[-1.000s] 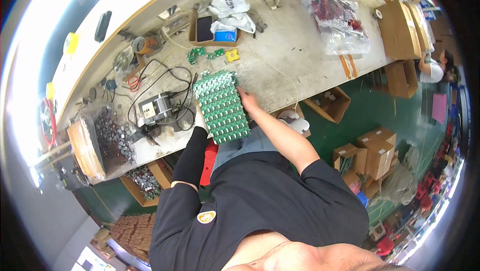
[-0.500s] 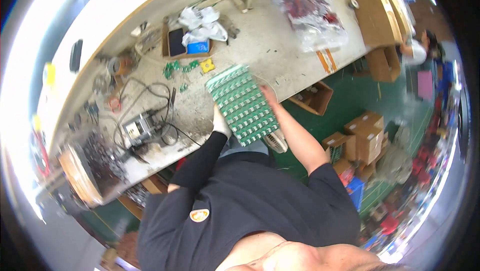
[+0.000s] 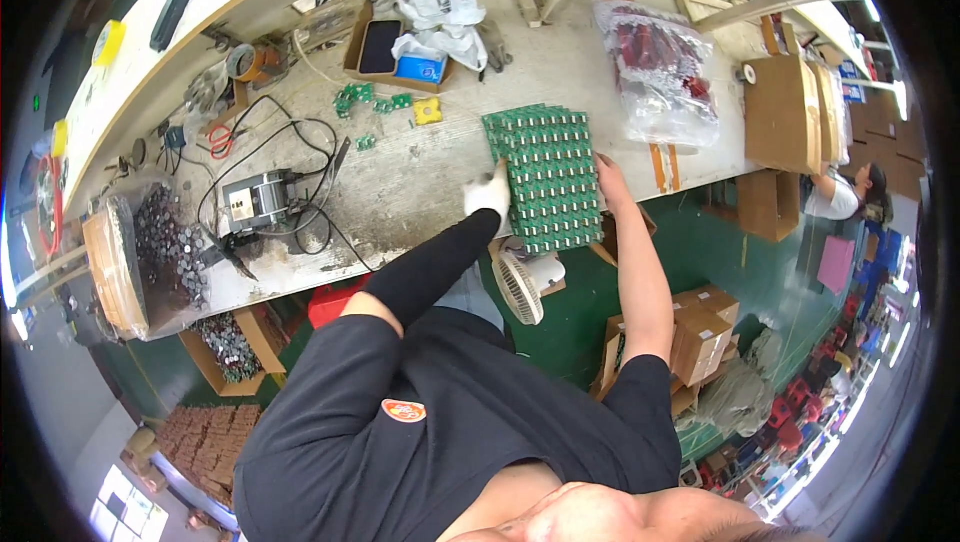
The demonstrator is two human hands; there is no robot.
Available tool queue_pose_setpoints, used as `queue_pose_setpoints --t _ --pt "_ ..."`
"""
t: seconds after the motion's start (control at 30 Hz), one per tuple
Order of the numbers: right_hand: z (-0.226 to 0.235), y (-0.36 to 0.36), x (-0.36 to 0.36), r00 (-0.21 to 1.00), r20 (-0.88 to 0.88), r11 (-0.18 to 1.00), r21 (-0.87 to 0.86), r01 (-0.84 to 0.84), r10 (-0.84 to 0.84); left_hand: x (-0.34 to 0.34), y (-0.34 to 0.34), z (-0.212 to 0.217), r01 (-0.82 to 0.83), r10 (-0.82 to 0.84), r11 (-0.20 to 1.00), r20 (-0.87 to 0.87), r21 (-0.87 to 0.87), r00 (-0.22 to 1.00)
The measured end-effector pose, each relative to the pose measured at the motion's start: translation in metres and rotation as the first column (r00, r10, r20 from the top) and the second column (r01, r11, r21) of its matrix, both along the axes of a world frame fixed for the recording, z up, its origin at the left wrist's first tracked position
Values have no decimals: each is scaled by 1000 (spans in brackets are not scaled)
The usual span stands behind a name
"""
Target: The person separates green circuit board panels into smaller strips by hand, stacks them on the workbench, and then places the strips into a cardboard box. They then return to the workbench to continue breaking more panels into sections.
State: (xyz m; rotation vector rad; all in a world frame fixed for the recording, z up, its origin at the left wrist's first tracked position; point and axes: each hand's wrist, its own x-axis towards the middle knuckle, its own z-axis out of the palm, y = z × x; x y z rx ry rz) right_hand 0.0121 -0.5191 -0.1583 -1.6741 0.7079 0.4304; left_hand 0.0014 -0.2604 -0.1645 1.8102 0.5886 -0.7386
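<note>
Head view: over the counter's [image 3: 425,177] front edge, likely stiff, fragile circuit panels [image 3: 555,187], best held edgewise, are grasped by left fingers [image 3: 500,176] and right fingers [image 3: 606,170].

The shirt [image 3: 480,407] is black with an oval badge [image 3: 403,410], the left forearm sleeve [image 3: 435,264] black, the left hand [image 3: 487,197] gloved white.

Circuit-board panels [image 3: 550,182] are green laminate, roughened by rows of pale, shiny parts; the bench top [image 3: 420,167] is matt and scuffed. Glove [image 3: 485,196] and arm sleeve [image 3: 440,262]: matt cloth. Bag [image 3: 655,77]: glossy, crinkled plastic; carton [image 3: 778,112]: matt cardboard.
</note>
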Motion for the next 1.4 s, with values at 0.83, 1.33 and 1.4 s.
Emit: queue_pose_setpoints --t 0.83,1.33,1.4 --pt "213 254 -88 819 557 984 15 -176 138 37 180 208 -20 286 857 443 -515 849" --pt "195 375 -23 799 480 910 4 -415 362 -9 303 227 474 -567 822 529 315 632" --pt "184 382 -26 840 428 912 78 -403 334 -14 310 204 455 -473 870 579 188 664"
